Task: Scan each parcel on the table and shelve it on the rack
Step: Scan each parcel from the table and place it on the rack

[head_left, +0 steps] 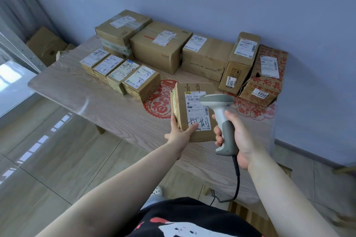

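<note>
A small brown parcel point(192, 109) with a white label and black handwriting is tilted up above the wooden table point(107, 102). My left hand point(181, 132) holds it at its near left corner, thumb on the label. My right hand point(235, 136) grips the handle of a grey and white barcode scanner point(221, 119), whose head points at the label's upper part. Several more cardboard parcels stand on the table: a row of small ones point(119, 73) at the left and larger boxes point(159, 46) along the wall.
A red-printed box point(264, 79) stands at the table's right end, an upright narrow box point(238, 61) beside it. Red paper cutouts point(159, 102) lie on the tabletop. The scanner cable point(237, 179) hangs down toward me. A metal rack post point(19, 48) and boxes on the floor point(46, 44) are at the left.
</note>
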`<state>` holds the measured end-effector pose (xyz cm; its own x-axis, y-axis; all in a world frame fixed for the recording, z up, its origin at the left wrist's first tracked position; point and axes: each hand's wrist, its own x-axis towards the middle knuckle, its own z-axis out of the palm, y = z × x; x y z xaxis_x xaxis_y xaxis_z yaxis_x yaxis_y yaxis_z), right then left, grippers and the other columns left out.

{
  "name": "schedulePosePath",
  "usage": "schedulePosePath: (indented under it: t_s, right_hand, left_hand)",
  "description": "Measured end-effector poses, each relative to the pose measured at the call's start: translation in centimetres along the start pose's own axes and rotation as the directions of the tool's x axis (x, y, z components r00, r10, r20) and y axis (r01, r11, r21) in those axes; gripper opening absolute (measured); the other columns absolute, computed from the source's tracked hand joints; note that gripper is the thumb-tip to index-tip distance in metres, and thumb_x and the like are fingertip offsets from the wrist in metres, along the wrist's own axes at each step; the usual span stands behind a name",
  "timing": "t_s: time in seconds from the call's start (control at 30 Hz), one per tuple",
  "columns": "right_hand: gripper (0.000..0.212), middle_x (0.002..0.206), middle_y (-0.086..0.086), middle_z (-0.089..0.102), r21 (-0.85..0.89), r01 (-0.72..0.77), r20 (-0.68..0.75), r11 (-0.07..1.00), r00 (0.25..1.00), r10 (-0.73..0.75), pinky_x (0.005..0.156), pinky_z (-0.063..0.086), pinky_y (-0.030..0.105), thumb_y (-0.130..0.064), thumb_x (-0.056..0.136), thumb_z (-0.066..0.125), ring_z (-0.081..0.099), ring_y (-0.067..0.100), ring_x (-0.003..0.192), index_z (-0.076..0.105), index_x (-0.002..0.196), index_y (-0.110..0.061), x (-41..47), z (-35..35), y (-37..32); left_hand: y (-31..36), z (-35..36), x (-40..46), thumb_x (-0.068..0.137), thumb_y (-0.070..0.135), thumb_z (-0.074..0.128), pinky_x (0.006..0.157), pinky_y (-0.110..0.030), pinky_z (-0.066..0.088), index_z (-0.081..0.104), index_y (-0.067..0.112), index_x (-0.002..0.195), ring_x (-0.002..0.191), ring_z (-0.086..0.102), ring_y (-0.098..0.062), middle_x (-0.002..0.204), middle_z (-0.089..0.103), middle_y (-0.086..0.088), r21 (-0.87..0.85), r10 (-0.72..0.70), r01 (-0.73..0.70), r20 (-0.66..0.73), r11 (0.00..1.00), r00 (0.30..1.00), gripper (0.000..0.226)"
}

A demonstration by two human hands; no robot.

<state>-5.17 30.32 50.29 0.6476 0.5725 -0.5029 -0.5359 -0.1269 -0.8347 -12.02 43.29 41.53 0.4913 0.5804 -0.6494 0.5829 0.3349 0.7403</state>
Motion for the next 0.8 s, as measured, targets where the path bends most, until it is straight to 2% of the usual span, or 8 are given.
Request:
schedulePosePath:
  t_s: [0.1,0.3,0.43,0.53,0.7,0.8]
  right_hand:
    - [0.037,0.059,0.002,0.052,0.006,-0.002,-0.002,1.000,1.000,0.002,0.053,0.037,0.027,-0.039,0.101,0.041,0.042,0.010,0.045,0.058,0.107,-0.007,0.1,0.7,0.0]
    - [0.038,0.059,0.002,0.053,-0.042,0.007,0.029,0.999,1.000,-0.005,0.050,0.039,0.025,-0.039,0.101,0.042,0.043,0.011,0.045,0.059,0.109,-0.006,0.3,1.3,-0.3]
    - [0.038,0.058,0.000,0.054,-0.077,0.015,0.039,0.997,0.999,-0.012,0.049,0.040,0.024,-0.038,0.101,0.043,0.043,0.011,0.045,0.058,0.110,-0.005,0.4,1.3,-0.4]
    - [0.036,0.057,0.000,0.053,-0.083,0.023,0.041,0.996,0.999,-0.020,0.050,0.039,0.026,-0.036,0.102,0.041,0.043,0.010,0.044,0.058,0.108,-0.004,0.4,1.4,-0.4]
    - [0.037,0.061,0.002,0.054,-0.054,0.022,0.043,0.998,0.999,-0.019,0.050,0.041,0.026,-0.038,0.101,0.043,0.044,0.012,0.047,0.058,0.110,-0.005,0.3,1.5,-0.4]
    - [0.038,0.062,0.002,0.054,-0.023,-0.003,0.052,1.000,0.999,0.004,0.052,0.041,0.026,-0.041,0.100,0.044,0.044,0.012,0.048,0.058,0.110,-0.007,0.2,1.4,-0.4]
  left_hand:
    - [0.4,-0.2,-0.4,0.083,0.052,0.073,0.108,-0.047,0.033,0.002,0.055,0.153,0.109,0.032,-0.021,0.151,0.024,-0.021,-0.016,0.012,-0.012,-0.015,1.000,1.000,0.100]
    - [1.0,-0.6,-1.0,0.083,0.054,0.073,0.107,-0.048,0.035,0.000,0.056,0.153,0.104,0.031,-0.022,0.150,0.022,-0.019,-0.025,-0.009,0.008,-0.027,1.000,1.000,0.101]
    - [1.1,-0.8,-1.1,0.083,0.053,0.073,0.108,-0.049,0.034,0.001,0.056,0.152,0.106,0.033,-0.023,0.150,0.022,-0.019,-0.041,-0.014,0.012,-0.039,0.999,0.999,0.100]
    - [1.0,-0.9,-1.3,0.084,0.052,0.073,0.109,-0.048,0.034,0.001,0.054,0.153,0.112,0.034,-0.023,0.150,0.023,-0.019,-0.042,-0.018,0.016,-0.037,0.999,0.999,0.100]
    - [1.0,-1.0,-1.2,0.084,0.051,0.073,0.108,-0.049,0.034,0.001,0.054,0.153,0.127,0.036,-0.030,0.149,0.024,-0.019,-0.041,-0.033,0.032,-0.035,0.999,0.999,0.100]
    - [1.0,-1.1,-1.0,0.084,0.051,0.073,0.108,-0.049,0.033,0.002,0.054,0.153,0.118,0.036,-0.025,0.149,0.026,-0.018,-0.050,-0.036,0.034,-0.037,0.998,0.999,0.099]
